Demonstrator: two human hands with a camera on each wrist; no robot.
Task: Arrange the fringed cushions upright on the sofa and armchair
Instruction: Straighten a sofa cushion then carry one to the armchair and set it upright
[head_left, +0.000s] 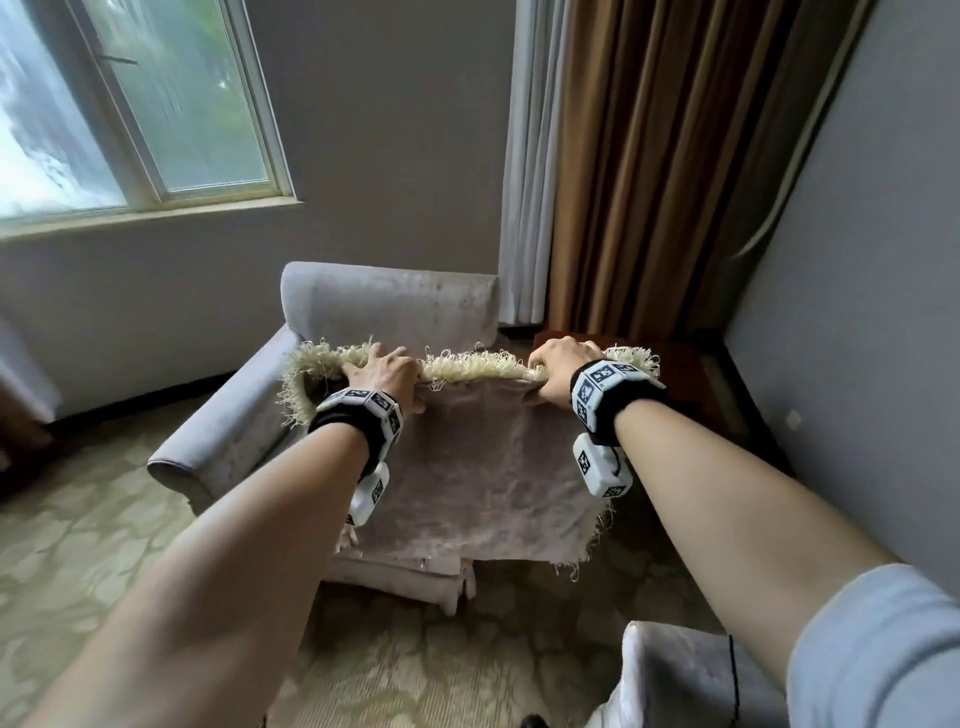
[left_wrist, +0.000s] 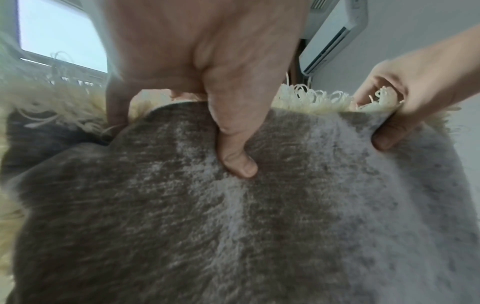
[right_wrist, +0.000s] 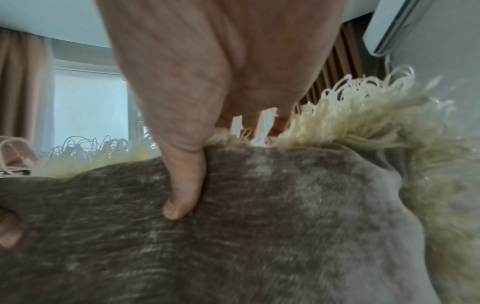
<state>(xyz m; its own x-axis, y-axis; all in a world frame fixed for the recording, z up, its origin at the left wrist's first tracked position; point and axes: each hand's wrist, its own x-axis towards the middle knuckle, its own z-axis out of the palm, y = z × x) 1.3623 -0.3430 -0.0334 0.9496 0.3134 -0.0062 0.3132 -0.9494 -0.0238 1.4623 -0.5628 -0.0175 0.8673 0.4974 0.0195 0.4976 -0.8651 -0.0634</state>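
Note:
A taupe velvet cushion (head_left: 483, 467) with cream fringe hangs upright in the air in front of a grey armchair (head_left: 228, 436). My left hand (head_left: 387, 376) grips its top edge near the left corner, thumb pressed into the near face (left_wrist: 237, 162). My right hand (head_left: 558, 376) grips the top edge near the right corner, thumb likewise on the velvet (right_wrist: 182, 197). Both sets of fingers curl over the fringe (left_wrist: 311, 98) to the far side. The cushion (right_wrist: 259, 236) hides the armchair's seat and right arm.
A window (head_left: 130, 109) is at the left, brown and white curtains (head_left: 649, 166) behind the armchair. A dark wooden side table (head_left: 691, 374) stands right of the chair by a grey wall. A white-covered piece of furniture (head_left: 691, 675) sits at lower right. The carpet (head_left: 88, 545) is patterned.

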